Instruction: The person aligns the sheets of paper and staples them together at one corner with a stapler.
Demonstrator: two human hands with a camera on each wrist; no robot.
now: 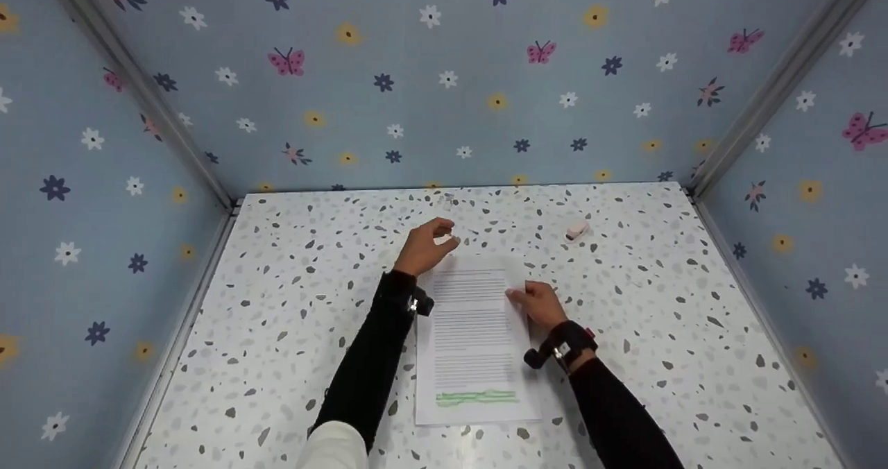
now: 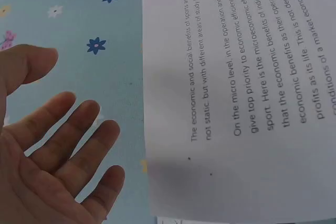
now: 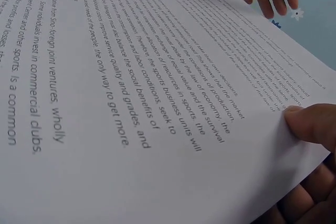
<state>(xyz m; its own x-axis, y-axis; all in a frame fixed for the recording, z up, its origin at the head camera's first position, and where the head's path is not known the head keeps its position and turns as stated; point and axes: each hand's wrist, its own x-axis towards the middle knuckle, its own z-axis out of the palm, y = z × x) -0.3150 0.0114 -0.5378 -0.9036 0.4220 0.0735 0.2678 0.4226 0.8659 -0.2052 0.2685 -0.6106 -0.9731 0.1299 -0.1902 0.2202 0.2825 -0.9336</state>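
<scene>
A printed sheet of paper [image 1: 472, 330] lies on the speckled table [image 1: 291, 302], with green highlighter marks [image 1: 476, 397] near its lower edge. My right hand [image 1: 522, 295] pinches the sheet's right edge. In the right wrist view its thumb [image 3: 314, 124] lies on top of the paper [image 3: 131, 103] and the fingers are underneath, lifting that side. My left hand [image 1: 442, 239] hovers by the sheet's top left corner. In the left wrist view the left hand [image 2: 58, 150] has its fingers spread and holds nothing, beside the paper [image 2: 252, 103].
A small pinkish-white eraser-like object [image 1: 576, 230] lies on the table, beyond the paper to the right. Flowered blue walls [image 1: 444, 87] enclose the table at the back and on both sides.
</scene>
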